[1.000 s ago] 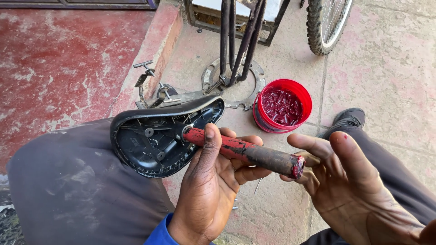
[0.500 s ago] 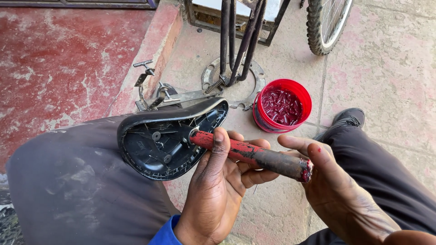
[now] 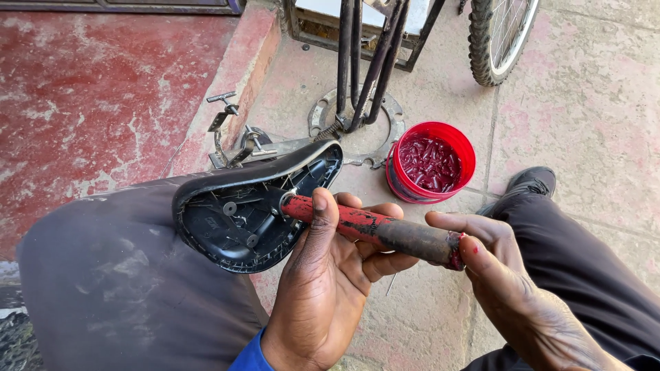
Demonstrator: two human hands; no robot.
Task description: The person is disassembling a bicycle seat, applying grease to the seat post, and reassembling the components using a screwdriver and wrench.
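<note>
A black bicycle saddle (image 3: 234, 213) lies upside down on my left thigh, its underside and rails facing up. A red, worn seat post (image 3: 375, 230) sticks out of it to the right. My left hand (image 3: 330, 275) is wrapped around the post, thumb on top near the saddle clamp. My right hand (image 3: 512, 288) touches the dark far end of the post with its fingertips, which carry red grease.
A red tub of red grease (image 3: 430, 161) stands on the concrete beyond the post. Black bicycle frame tubes (image 3: 361, 62), a metal ring plate (image 3: 385, 113), a clamp part (image 3: 234, 134) and a tyre (image 3: 491, 41) lie further back. A red-painted step (image 3: 103, 96) is left.
My right hand has closed in on the post's end, fingertips now touching it. The saddle and post shifted slightly right in my left hand.
</note>
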